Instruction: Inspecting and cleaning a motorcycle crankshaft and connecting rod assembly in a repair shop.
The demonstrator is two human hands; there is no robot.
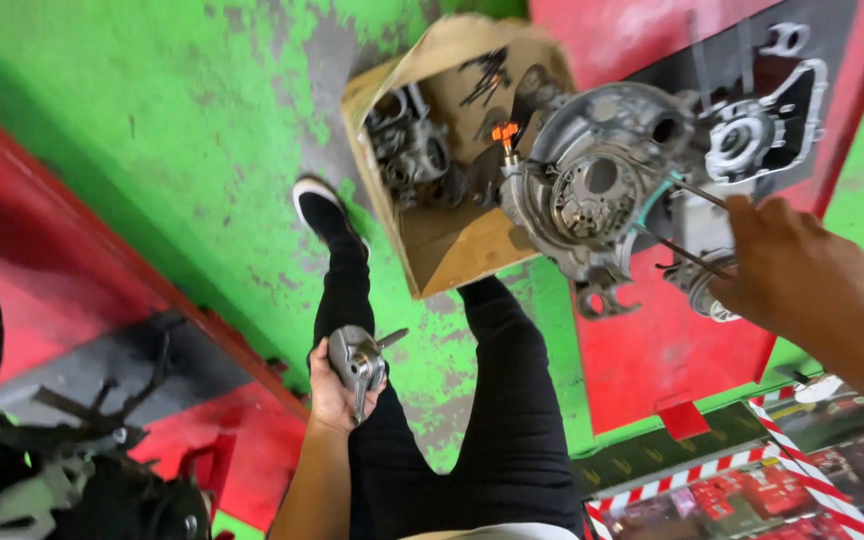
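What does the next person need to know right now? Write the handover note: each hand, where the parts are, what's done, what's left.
Left hand: closed around a small metal part, held low beside the leg.
Right hand: on the far side of the engine casing, at its long studs; the exact grip is hidden.
The casing is up off the floor, above a cardboard box of loose metal parts on the green floor. A second casing half lies on the dark mat beyond.
Done: casing is split and its inside exposed.
Left: the small part is not yet on the casing.
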